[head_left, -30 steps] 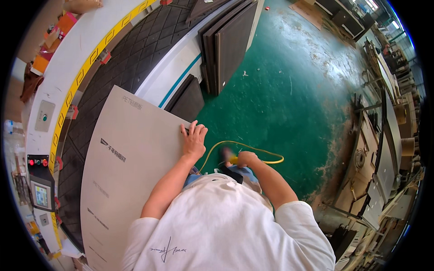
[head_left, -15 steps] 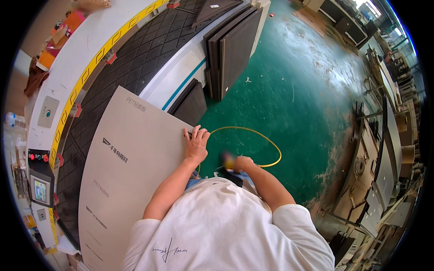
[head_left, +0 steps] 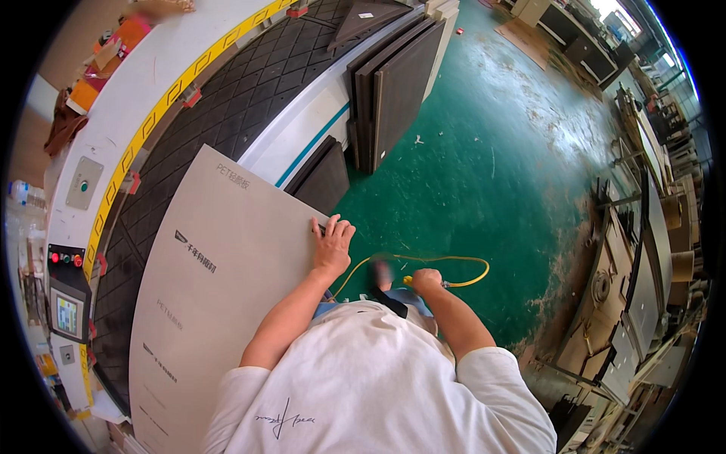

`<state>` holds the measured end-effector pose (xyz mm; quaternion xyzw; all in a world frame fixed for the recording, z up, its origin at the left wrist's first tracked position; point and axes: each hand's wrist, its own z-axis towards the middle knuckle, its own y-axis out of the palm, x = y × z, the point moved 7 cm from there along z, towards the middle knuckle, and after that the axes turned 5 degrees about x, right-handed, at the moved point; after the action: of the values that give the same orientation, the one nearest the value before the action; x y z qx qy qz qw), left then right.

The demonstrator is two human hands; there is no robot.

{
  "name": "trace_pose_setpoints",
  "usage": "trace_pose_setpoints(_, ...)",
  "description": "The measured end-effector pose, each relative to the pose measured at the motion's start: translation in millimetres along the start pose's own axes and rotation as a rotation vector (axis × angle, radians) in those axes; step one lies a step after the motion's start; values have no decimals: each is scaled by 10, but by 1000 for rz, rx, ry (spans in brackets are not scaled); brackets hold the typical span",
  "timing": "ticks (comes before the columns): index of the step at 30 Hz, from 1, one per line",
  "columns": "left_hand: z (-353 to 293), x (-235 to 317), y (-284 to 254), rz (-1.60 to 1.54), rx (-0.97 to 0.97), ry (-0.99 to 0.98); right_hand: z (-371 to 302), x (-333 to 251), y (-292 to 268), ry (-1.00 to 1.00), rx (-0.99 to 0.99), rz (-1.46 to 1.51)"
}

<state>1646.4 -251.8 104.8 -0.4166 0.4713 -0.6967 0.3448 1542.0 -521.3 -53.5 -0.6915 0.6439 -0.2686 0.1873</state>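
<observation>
A large grey-beige board (head_left: 219,303) with dark print lies at my left, over the dark machine bed. My left hand (head_left: 333,246) rests on its far right corner, fingers spread and slightly bent at the edge. A small dark patch beneath the fingers is partly hidden. Away from the board, my right hand (head_left: 428,281) is closed around a yellow air blow gun (head_left: 409,280), whose body is mostly covered by the fingers. A thin yellow air hose (head_left: 484,265) runs from behind that hand and loops in front of me.
Dark panels (head_left: 397,94) stand upright by the white machine side, with a smaller dark panel (head_left: 321,178) nearer. A control screen (head_left: 68,309) and buttons sit at far left. At right, a rack (head_left: 597,303) holds boards. Scraps lie on the green floor (head_left: 454,174).
My right hand has moved slightly right and down with the air blow gun. The hose loop has dropped and flattened. My left hand stays on the board's corner.
</observation>
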Motion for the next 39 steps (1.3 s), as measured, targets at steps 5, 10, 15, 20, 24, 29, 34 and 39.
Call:
trace_pose_setpoints(5, 5, 7, 4, -8, 3, 4, 12, 285, 233, 78, 38, 20)
trace_pose_setpoints(10, -7, -7, -3, -4, -4, 0, -6, 197, 268, 41, 35, -8)
trace_pose_setpoints(15, 5, 12, 24, 26, -27, 4, 61, -21, 175, -39, 22, 50)
trace_pose_setpoints(20, 13, 37, 28, 10, -53, 0, 4, -409, -137, -184, 4, 11)
trace_pose_setpoints(24, -3, 0, 11, 34, -65, -15, -125, -733, -408, -183, -185, 87)
trace_pose_setpoints(29, -10, -2, 40, 39, -82, -18, -85, -806, -349, -164, -300, 118)
trace_pose_setpoints(34, -61, -60, 58, 54, -66, -22, -196, -801, -504, -175, -249, 29)
trace_pose_setpoints(39, -29, -18, 65, 34, -59, -16, -100, -618, -333, -186, -76, 14)
